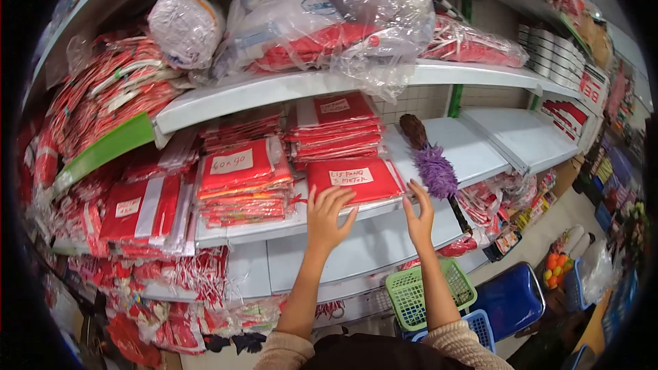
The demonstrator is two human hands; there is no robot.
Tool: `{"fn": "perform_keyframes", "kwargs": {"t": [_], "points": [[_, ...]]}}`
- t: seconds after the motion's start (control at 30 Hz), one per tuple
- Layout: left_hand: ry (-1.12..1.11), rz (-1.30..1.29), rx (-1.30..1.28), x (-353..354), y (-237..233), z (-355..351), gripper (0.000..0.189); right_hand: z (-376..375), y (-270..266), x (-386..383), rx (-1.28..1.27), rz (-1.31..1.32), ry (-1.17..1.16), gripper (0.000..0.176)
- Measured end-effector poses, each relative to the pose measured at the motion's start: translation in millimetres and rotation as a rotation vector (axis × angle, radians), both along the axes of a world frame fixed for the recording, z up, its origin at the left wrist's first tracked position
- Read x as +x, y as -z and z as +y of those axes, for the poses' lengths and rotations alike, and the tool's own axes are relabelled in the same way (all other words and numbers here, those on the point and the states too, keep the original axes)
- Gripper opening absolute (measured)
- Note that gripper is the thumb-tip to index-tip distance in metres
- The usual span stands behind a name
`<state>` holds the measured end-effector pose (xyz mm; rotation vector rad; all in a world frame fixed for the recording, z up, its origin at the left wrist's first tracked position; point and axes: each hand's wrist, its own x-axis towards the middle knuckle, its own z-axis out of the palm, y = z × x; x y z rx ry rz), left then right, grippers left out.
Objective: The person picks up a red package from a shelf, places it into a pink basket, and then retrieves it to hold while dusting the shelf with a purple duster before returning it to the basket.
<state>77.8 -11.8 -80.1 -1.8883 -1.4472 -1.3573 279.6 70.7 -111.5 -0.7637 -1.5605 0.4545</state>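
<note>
A flat red cloth packet [360, 181] in clear plastic lies at the shelf's front edge, its white label handwritten "3 METER" on the lower line. My left hand [329, 216] is at its front left, fingers stretched over the near edge and thumb apart. On the other side, my right hand [419, 216] has its fingers extended at the packet's right end, thumb spread away. Behind the packet rises a stack of similar red packets [336, 127]. To the left sits another pile [243, 178] labelled "60x90". A purple feathery duster [436, 168] lies just beyond my right hand.
Above hangs a shelf edge [295, 89] bearing a large clear plastic bag [329, 27] of goods. More red packets [133, 212] fill the left side. Below my right arm are a green basket [408, 298] and a blue stool-like seat [510, 301].
</note>
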Motion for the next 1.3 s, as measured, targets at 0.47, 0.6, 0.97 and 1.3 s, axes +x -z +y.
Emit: {"fn": "perform_keyframes", "kwargs": {"t": [0.47,0.6,0.97,1.3], "points": [[1.003,-0.209,-0.41,50.5,52.6,-25.7,0.021,-121.0,61.7,-6.3,-0.306,0.331,0.198,0.025],[1.14,-0.294,-0.706,55.4,75.0,-39.3,0.022,-170.1,94.8,-11.1,-0.358,0.398,0.338,0.024],[1.631,-0.02,-0.932,143.4,152.1,-145.9,0.029,-368.5,155.2,10.8,-0.502,0.485,0.961,0.025],[1.964,0.304,-1.059,234.5,192.7,-272.2,0.026,-532.3,211.2,37.0,-0.592,0.69,1.424,0.022]]}}
